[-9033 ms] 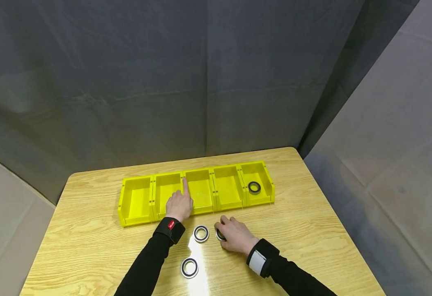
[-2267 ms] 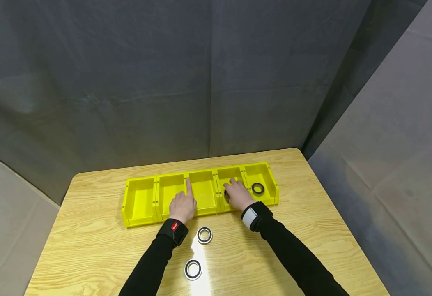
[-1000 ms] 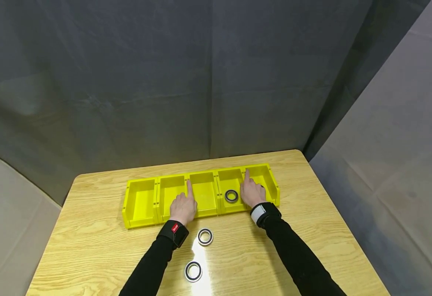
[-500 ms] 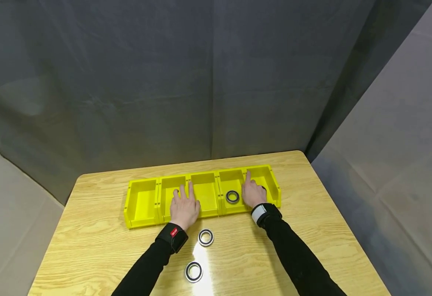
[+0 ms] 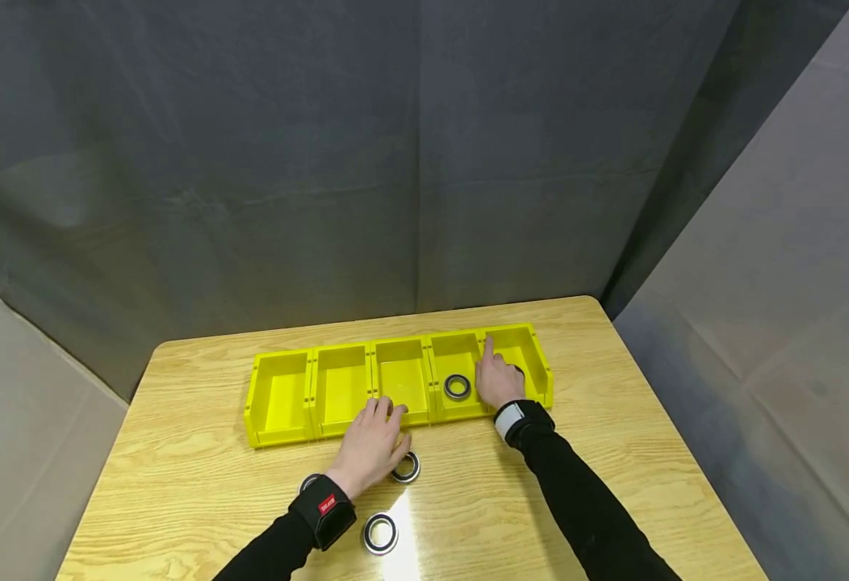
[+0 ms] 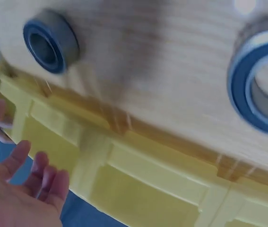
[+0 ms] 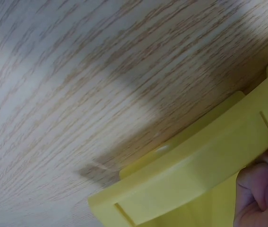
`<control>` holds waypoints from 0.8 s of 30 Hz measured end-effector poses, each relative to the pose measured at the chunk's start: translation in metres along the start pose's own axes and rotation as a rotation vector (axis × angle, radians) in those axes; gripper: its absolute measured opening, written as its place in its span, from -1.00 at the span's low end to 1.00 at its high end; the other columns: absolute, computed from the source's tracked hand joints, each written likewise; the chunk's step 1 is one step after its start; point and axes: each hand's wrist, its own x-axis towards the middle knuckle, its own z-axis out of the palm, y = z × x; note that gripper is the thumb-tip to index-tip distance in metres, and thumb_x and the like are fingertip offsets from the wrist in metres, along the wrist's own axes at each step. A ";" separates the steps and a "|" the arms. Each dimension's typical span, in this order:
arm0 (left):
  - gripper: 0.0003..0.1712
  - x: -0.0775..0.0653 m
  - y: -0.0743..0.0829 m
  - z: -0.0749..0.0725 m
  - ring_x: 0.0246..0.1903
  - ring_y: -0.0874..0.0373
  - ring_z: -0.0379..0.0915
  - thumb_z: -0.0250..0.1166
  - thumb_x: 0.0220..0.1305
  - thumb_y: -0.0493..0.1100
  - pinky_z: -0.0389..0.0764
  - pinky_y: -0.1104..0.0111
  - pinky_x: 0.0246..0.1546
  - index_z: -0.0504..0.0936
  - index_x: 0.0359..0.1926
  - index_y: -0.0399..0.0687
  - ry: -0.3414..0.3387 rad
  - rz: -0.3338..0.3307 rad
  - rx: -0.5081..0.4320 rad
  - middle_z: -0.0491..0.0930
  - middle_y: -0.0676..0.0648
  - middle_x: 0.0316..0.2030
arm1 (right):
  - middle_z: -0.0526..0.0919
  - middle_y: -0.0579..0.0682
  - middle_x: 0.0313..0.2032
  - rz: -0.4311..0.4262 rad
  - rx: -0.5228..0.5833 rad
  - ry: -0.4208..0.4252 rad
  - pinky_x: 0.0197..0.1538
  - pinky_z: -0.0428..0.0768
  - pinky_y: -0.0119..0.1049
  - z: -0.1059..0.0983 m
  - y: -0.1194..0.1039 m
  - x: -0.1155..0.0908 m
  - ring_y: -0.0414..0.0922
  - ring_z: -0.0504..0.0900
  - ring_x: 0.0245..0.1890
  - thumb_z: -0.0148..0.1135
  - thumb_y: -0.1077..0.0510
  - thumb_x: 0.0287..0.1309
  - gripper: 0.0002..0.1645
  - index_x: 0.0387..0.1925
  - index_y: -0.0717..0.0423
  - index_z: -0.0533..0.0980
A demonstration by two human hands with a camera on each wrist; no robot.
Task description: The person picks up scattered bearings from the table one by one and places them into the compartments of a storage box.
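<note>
Tabletop (image 5: 613,452): rounded far corners; the far edge runs close behind the row of yellow bins (image 5: 279,399), a narrow strip of wood between. Wider margins of wood lie off both ends of the row and along its front; the near edge is out of view.

Yellow bins, five, in one row, side by side, open-topped, with low front walls; smooth plastic.

Ring bearings, five visible: one flat in the fourth bin from the left (image 5: 448,388); one in the fifth, mostly hidden by the right hand (image 5: 499,379); three on the tabletop before the row, namely one partly under the left hand (image 5: 370,444), one partly covered by the left cuff (image 5: 323,512), one nearer the person (image 5: 368,534). Bright metal rims, dark seals, round bores.

Hands, two. Left: fingers loosely bent and apart, near the front walls of the bins; contact with the bearing beneath cannot be told. Right: index finger straight along the divider between fourth and fifth bins, remaining fingers bent, nothing seen pinched.

Cuffs, two, black: left with red label, right with pale patch. Black sleeves.

Backdrop (image 5: 286,161): dark grey creased cloth, paler panels at both sides
</note>
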 end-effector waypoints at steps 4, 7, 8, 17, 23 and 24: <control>-0.52 -0.008 0.009 -0.001 -0.23 0.00 0.46 0.37 0.25 0.09 0.58 0.24 -0.20 0.61 0.08 -0.06 -0.048 0.064 -0.014 0.54 -0.13 -0.18 | 0.66 0.27 0.00 0.003 -0.003 -0.001 -0.29 0.63 0.06 -0.001 -0.001 -0.001 0.14 0.65 -0.43 -0.10 -0.01 0.54 -0.24 0.57 0.14 -0.07; -0.49 -0.011 0.014 -0.001 -0.28 0.01 0.49 0.38 0.23 0.12 0.59 0.23 -0.26 0.61 0.13 0.01 -0.126 0.075 -0.032 0.56 -0.14 -0.14 | 0.65 0.27 0.01 0.007 0.000 -0.004 -0.28 0.63 0.06 -0.001 -0.001 -0.001 0.15 0.65 -0.42 -0.11 -0.01 0.54 -0.24 0.57 0.14 -0.08; -0.47 -0.011 0.015 -0.001 -0.27 0.01 0.50 0.38 0.23 0.14 0.60 0.23 -0.27 0.60 0.16 0.03 -0.157 0.072 -0.038 0.56 -0.15 -0.13 | 0.65 0.27 0.01 0.008 0.002 -0.006 -0.27 0.63 0.07 -0.001 -0.001 -0.001 0.15 0.66 -0.42 -0.11 -0.01 0.54 -0.24 0.57 0.14 -0.08; -0.42 -0.015 0.024 0.006 -0.27 -0.01 0.53 0.42 0.10 0.21 0.62 0.27 -0.39 0.59 0.10 0.12 -0.259 0.093 -0.016 0.52 -0.12 -0.15 | 0.64 0.27 0.04 0.016 0.009 -0.019 -0.21 0.64 0.07 -0.003 -0.003 -0.003 0.16 0.67 -0.38 -0.12 -0.02 0.55 -0.24 0.58 0.11 -0.09; -0.44 -0.015 0.024 0.007 -0.26 -0.01 0.53 0.47 0.01 0.16 0.63 0.26 -0.40 0.59 0.02 0.10 -0.287 0.096 0.002 0.52 -0.12 -0.15 | 0.65 0.27 0.03 0.007 0.004 -0.007 -0.24 0.65 0.06 -0.003 -0.002 -0.003 0.16 0.67 -0.39 -0.11 -0.01 0.54 -0.24 0.58 0.12 -0.08; -0.44 -0.016 0.024 0.006 -0.27 0.00 0.53 0.49 0.00 0.16 0.63 0.27 -0.41 0.59 0.01 0.09 -0.290 0.099 0.005 0.51 -0.12 -0.16 | 0.65 0.27 0.02 0.007 0.004 -0.005 -0.24 0.65 0.07 -0.003 -0.002 -0.003 0.17 0.67 -0.38 -0.11 -0.01 0.54 -0.24 0.58 0.12 -0.08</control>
